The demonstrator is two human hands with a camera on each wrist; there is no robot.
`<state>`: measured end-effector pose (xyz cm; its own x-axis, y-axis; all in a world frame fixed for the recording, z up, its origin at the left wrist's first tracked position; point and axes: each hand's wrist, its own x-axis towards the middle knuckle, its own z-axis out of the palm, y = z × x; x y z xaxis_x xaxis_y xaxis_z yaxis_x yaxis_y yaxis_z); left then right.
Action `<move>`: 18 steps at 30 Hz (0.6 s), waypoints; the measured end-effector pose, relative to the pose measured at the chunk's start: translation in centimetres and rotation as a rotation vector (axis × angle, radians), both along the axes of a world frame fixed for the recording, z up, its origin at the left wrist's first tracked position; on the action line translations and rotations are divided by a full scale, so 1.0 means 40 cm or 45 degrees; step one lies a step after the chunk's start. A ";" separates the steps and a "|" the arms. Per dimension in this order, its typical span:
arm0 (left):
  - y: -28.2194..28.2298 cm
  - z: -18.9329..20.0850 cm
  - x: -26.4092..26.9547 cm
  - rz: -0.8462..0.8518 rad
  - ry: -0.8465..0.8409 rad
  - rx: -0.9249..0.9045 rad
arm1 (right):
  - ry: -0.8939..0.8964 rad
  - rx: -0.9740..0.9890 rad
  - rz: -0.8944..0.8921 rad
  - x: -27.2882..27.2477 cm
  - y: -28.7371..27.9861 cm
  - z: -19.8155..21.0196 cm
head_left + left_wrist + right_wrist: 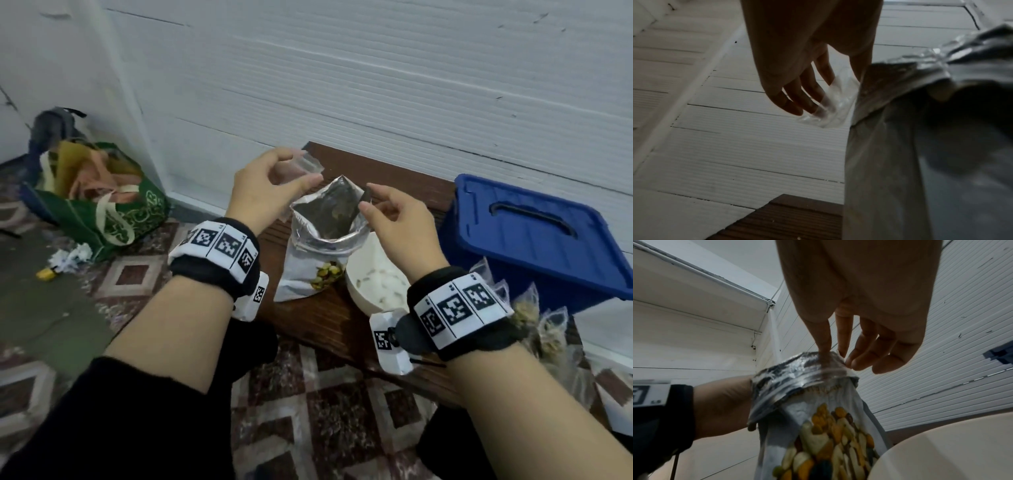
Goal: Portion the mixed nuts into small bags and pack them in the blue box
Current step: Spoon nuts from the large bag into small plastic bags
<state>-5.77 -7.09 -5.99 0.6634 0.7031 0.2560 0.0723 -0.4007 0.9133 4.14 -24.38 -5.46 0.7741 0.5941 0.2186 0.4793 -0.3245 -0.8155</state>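
An open foil mixed-nuts pouch (318, 246) stands on the low wooden table (325, 325). My left hand (301, 168) hovers above and left of its mouth, holding a small, clear, seemingly empty bag (311, 163) between thumb and fingers. The left wrist view shows that bag (838, 107) at the fingertips, right beside the pouch (890, 146). My right hand (368, 197) pinches the pouch's right rim; in the right wrist view, thumb and forefinger (833, 356) close on the pouch rim (807, 369). The blue box (534, 236) sits at right with its lid on.
A white bowl (373, 277) with a few scraps stands just right of the pouch. Several filled small bags (534, 318) lie in front of the blue box. On the patterned floor at left are a green shopping bag (102, 212) and crumpled paper (70, 258). A white wall backs the table.
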 end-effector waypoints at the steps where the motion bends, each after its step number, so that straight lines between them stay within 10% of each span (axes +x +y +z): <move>1: -0.002 -0.003 0.002 -0.029 0.034 0.004 | -0.010 -0.002 -0.001 0.001 0.005 -0.003; 18: -0.026 -0.003 -0.007 -0.291 0.122 0.012 | -0.785 -0.033 0.026 0.001 -0.015 -0.017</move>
